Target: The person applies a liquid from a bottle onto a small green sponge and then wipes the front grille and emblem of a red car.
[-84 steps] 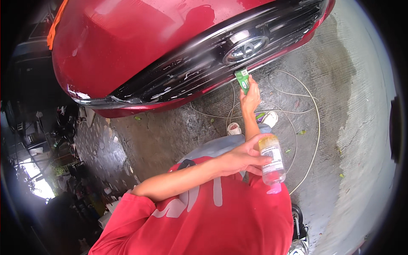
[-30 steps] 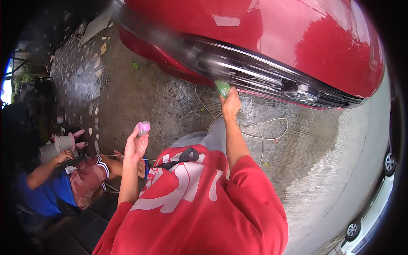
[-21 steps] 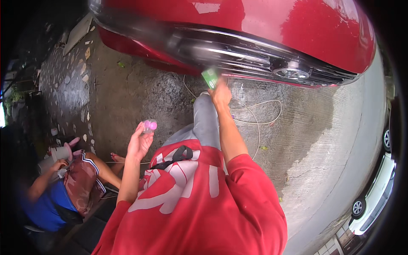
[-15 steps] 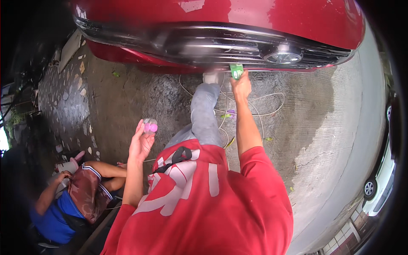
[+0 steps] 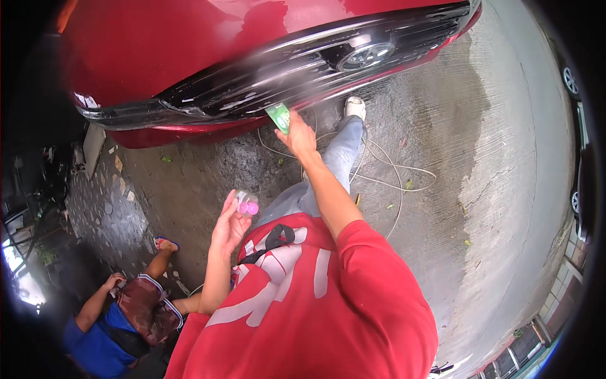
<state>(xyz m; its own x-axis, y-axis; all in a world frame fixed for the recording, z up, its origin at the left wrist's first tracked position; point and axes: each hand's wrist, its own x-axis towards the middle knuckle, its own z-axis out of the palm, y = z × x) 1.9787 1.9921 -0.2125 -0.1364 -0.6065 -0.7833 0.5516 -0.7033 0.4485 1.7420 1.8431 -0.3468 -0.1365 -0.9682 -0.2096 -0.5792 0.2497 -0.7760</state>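
Observation:
My right hand [image 5: 300,136] is closed on a small green packet with a pale top [image 5: 278,118], held just below the black grille [image 5: 252,85] of a red car [image 5: 170,47]. I cannot tell whether the packet touches the bumper. Lower and to the left, my left hand [image 5: 227,232] has its fingers wrapped round a small clear plastic container with pink round parts [image 5: 247,204]. Its exact kind is unclear.
A thin pale hose [image 5: 398,183] loops over the wet concrete around my feet [image 5: 355,108]. At lower left sits a person in a blue shirt [image 5: 101,338]. Another car [image 5: 582,126] stands at the far right edge.
The view has swung, and the car now slants up to the right. My right hand has moved leftward along the grille with the green packet. My left hand still holds the clear container.

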